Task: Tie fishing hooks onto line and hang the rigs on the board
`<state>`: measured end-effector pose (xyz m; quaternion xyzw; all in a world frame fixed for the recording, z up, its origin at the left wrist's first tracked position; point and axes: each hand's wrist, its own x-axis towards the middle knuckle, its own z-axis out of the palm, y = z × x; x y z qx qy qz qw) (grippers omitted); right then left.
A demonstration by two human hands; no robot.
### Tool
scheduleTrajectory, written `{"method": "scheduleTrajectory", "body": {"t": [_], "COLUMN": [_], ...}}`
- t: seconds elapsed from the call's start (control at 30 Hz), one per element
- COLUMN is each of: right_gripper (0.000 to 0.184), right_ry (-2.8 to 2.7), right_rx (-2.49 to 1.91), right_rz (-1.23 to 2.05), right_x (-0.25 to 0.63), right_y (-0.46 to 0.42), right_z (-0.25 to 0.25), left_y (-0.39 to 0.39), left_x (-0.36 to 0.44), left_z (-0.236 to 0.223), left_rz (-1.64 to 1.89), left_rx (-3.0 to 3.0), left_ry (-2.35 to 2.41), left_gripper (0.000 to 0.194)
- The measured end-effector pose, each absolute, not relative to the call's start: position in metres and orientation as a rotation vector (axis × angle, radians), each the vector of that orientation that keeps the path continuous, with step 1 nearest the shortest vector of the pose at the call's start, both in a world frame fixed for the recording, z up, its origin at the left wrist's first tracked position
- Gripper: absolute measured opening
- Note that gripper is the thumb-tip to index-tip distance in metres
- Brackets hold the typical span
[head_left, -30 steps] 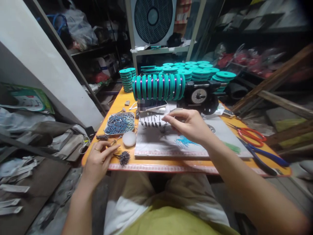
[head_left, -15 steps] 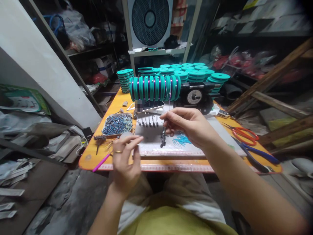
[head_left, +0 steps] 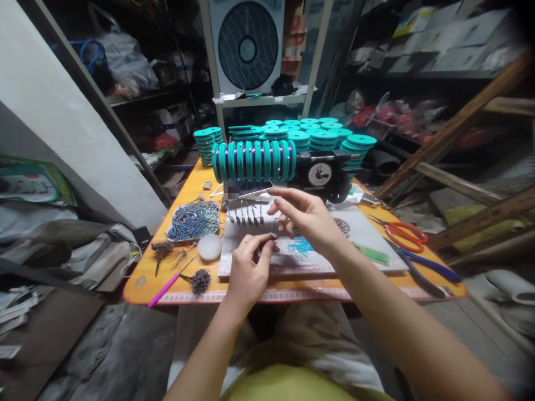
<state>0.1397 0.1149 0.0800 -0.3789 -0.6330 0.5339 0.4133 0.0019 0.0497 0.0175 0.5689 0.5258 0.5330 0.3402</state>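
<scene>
My left hand (head_left: 252,259) is over the front of the white board (head_left: 317,266), thumb and forefinger pinched on a tiny piece I cannot make out. Close above it is my right hand (head_left: 307,220), forefinger and thumb apart and the other fingers curled; nothing plainly shows in its grip. Behind the hands, a row of small dark weights (head_left: 251,219) hangs on short wires. Beyond is a row of teal line spools (head_left: 253,161) with purple line, beside a black device with a dial (head_left: 321,174). Bright blue thin pieces (head_left: 301,247) lie beneath my right hand.
On the left stand a tray of blue tubular pieces (head_left: 194,220), a round whitish lid (head_left: 209,247), a magenta-handled tool (head_left: 164,289) and a dark bristly cluster (head_left: 200,282). Red-handled scissors (head_left: 403,236) and blue-handled pliers (head_left: 432,267) lie right. Stacked teal spools (head_left: 321,139) fill the back.
My left hand has moved right and up to beside my right hand. My right forefinger and thumb have parted, and the dark cluster hanging below that hand no longer shows. The view has shifted slightly.
</scene>
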Motion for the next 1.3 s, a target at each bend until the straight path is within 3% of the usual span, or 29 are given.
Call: {"method": "scheduleTrajectory", "body": {"t": [0.4,0.53,0.73,0.87,1.03,1.3], "right_gripper": [0.062,0.057,0.063,0.069,0.067,0.078], "right_ry": [-1.606,-1.702,-1.71,-1.658,-1.62,-1.383], "right_rx": [-1.002,-1.025,-1.001,-0.936,-0.931,-0.946], "right_rz": [1.34,1.378,1.428,1.62,1.739,2.128], "right_x": [0.14,0.141,0.145,0.147,0.144,0.146], "right_y": [0.111,0.092,0.074,0.064,0.062,0.02], "right_z": [0.076,0.064,0.062,0.075,0.08,0.019], "left_y": [0.055,0.059,0.035,0.011,-0.007,-0.056], "left_x": [-0.006,-0.008,-0.004,0.004,0.013,-0.008], "left_z": [0.017,0.017,0.022,0.026,0.028,-0.02], "left_rz": [1.356,1.452,1.656,1.44,1.243,0.94], "left_rx": [1.328,1.373,1.474,1.476,1.279,1.347], "left_ry": [1.304,1.301,1.336,1.381,1.359,1.444], "left_gripper": [0.034,0.026,0.033,0.045,0.035,0.031]}}
